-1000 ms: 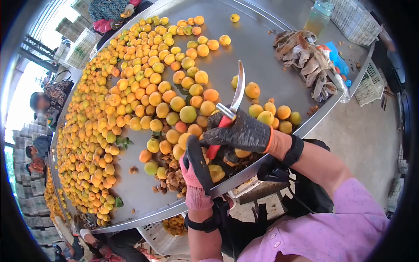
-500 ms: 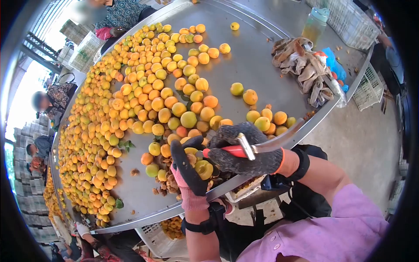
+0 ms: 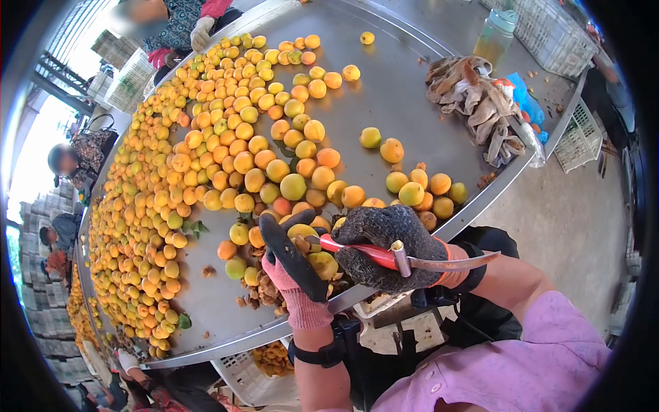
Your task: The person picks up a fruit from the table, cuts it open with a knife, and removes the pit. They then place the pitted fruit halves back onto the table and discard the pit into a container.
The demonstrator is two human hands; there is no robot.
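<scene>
My left hand [image 3: 295,261], in a pink glove with dark palm and fingers, is curled around a yellow apricot [image 3: 303,232] near the table's front edge. In a dark grey glove, my right hand [image 3: 391,247] grips the red handle [image 3: 364,253] of a curved knife, beside my left hand. The knife's blade [image 3: 456,263] points right, over my right wrist. Another apricot [image 3: 322,265] shows between the hands, and I cannot tell whether it is held. Small brown pits [image 3: 264,292] and apricot pieces lie just left of my left hand.
A big heap of apricots [image 3: 226,147] covers the left of the metal table [image 3: 384,82]. Crumpled gloves [image 3: 473,96], a lidded bottle [image 3: 495,38] and a white crate [image 3: 549,41] are at the right. Co-workers sit along the far side; one gloved hand [image 3: 202,33] rests at the top left.
My right hand has turned, swinging the blade from upper right to level over my wrist. My left hand has shifted slightly left. A co-worker's light-gloved hand has appeared at the far edge.
</scene>
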